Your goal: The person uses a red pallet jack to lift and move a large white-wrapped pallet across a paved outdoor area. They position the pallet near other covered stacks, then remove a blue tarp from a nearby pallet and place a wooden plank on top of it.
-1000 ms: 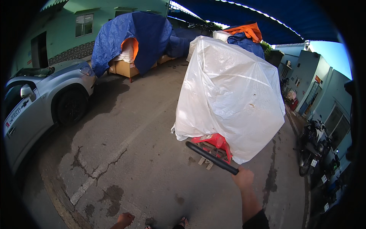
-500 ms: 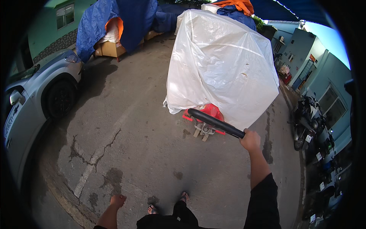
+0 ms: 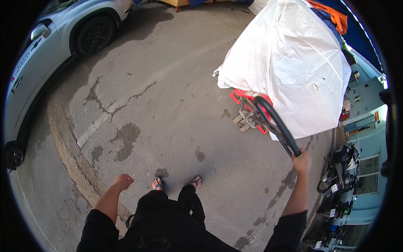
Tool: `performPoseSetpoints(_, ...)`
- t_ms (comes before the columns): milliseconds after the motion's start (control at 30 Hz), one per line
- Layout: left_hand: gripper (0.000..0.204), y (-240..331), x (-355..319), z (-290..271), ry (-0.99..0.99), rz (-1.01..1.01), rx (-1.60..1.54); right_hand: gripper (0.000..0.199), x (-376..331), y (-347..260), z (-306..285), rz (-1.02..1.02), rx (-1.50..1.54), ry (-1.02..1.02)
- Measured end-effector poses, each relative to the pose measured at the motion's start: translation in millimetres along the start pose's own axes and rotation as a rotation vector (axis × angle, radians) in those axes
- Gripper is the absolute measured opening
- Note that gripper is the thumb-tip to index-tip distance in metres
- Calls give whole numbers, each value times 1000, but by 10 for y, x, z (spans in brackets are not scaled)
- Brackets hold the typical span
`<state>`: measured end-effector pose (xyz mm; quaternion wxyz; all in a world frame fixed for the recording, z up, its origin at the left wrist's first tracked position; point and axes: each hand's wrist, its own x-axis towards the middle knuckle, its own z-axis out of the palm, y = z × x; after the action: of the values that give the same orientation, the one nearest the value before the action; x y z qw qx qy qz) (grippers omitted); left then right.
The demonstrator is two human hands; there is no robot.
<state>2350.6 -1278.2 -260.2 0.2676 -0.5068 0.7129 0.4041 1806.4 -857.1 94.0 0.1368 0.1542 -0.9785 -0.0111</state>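
My right hand (image 3: 302,161) is wrapped round the near end of the black looped handle (image 3: 280,124) of a red pallet jack (image 3: 242,94). The handle leans back toward me. Behind it stands a tall load under a white plastic sheet (image 3: 289,71), which hides the goods and most of the jack. Scuffed wheels (image 3: 246,119) show at the jack's base. My left hand (image 3: 123,181) hangs low over the pavement at my left side, fingers curled in, with nothing visible in them.
A silver car (image 3: 54,54) is parked along the left, beside a raised kerb strip (image 3: 69,147). Several motorcycles (image 3: 336,170) line the pale building (image 3: 365,138) on the right. An orange tarp (image 3: 333,19) shows behind the load. Cracked, stained asphalt (image 3: 180,113) lies between.
My view has tipped down and turned, so the load and jack appear farther right. The handle now points more steeply toward me, still in my right hand. My left hand remains curled.
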Motion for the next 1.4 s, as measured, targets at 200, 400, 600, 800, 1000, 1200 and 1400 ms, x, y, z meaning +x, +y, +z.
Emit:
performPoseSetpoints(200, 33, 374, -299, 11, 117, 172, -392, 28, -1463, -1235, 1264, 115, -76, -486)
performPoseSetpoints(400, 34, 158, -391, -168, 120, 205, -153, 48, -1571, -758, 1644, -158, 107, -890)
performPoseSetpoints(600, 38, -536, -316, -277, 239, -154, -311, 22, 168, -541, 75, -62, 170, -122)
performPoseSetpoints(800, 43, -544, -412, -71, 39, -53, -71, 29, -1994, -1513, 1837, -101, -47, -555)
performPoseSetpoints(1000, 42, -74, -359, -315, 92, 121, -312, 17, -768, -347, 970, -179, 128, -184)
performPoseSetpoints(1200, 38, -88, -501, -563, 130, 119, 15, 20, -82, -557, 708, -119, 83, -43)
performPoseSetpoints(1400, 41, -551, -633, -242, 105, 78, -14, 34, -2213, -1094, 1945, -170, -21, -647)
